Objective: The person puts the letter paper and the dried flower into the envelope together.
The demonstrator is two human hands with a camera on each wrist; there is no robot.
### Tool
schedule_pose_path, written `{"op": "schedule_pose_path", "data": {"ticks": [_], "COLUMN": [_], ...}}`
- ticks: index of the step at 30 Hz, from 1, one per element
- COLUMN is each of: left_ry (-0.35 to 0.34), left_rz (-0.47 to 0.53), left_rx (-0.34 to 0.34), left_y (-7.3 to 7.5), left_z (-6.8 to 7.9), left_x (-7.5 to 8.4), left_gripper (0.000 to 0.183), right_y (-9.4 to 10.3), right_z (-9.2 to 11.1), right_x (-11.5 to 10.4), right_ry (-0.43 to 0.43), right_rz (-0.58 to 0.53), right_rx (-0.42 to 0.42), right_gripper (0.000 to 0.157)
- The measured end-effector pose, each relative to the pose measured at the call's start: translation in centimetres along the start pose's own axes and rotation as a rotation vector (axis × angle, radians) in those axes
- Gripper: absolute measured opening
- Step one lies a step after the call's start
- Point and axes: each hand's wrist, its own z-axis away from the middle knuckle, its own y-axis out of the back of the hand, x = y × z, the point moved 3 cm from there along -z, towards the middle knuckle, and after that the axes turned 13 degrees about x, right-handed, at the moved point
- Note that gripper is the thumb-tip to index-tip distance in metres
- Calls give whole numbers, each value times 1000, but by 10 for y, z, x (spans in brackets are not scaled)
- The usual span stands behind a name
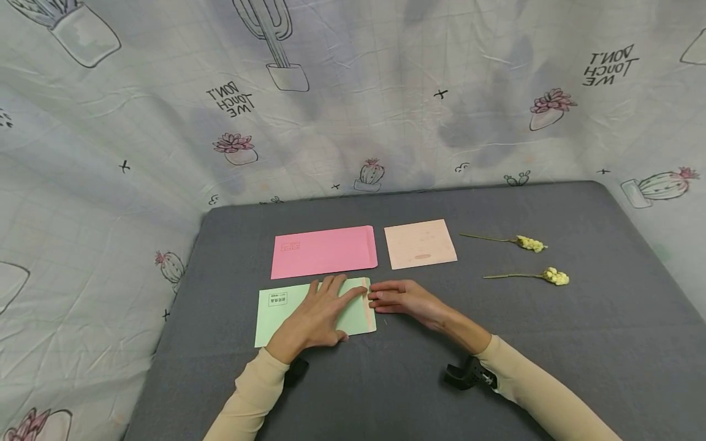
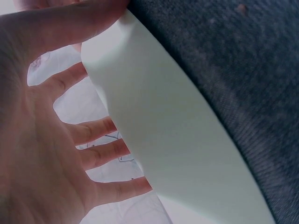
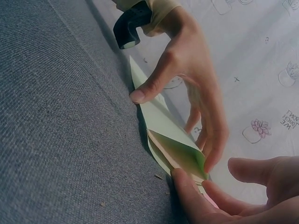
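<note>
A light green envelope [image 1: 353, 321] lies on the table with its mouth to the right. My left hand [image 1: 317, 311] spans it from above, thumb at the near long edge, spread fingers at the far edge. In the right wrist view the envelope's mouth gapes, and a peach-coloured paper [image 3: 161, 150] shows inside along the lower lip. My right hand [image 1: 405, 301] is at this mouth, straight fingertips [image 3: 183, 181] touching the paper's edge. In the left wrist view the green envelope [image 2: 163, 102] bows between thumb and fingers.
A pink envelope [image 1: 325, 251] lies just beyond the green one. To its right is a peach-coloured card [image 1: 420, 245]. Further right lie two yellow flower stems [image 1: 531, 244], one nearer me than the other. A printed cloth [image 1: 342, 122] hangs behind the grey table [image 1: 413, 392].
</note>
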Motion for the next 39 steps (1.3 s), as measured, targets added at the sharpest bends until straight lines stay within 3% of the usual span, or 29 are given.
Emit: {"op": "schedule_pose_path", "data": {"ticks": [18, 24, 28, 34, 36, 39], "left_ry": [14, 7, 10, 0, -3, -6], "left_rz": [5, 18, 23, 24, 18, 26], "left_rx": [-24, -29, -29, -20, -9, -8], "left_y": [4, 3, 3, 3, 3, 3], "left_z": [0, -1, -1, 0, 0, 0], "left_x": [-3, -3, -2, -2, -2, -1], "left_gripper": [95, 93, 92, 92, 92, 90], "right_y": [-9, 1, 30, 106, 132, 166], "right_z": [-1, 10, 27, 71, 86, 107], "right_x": [-5, -11, -20, -33, -36, -38], "right_ry": [42, 81, 258, 657, 758, 850], "right_rz": [60, 160, 410, 898, 1056, 1276], "right_rx": [-86, -34, 107, 514, 605, 662], "right_gripper": [47, 47, 44, 34, 39, 53]}}
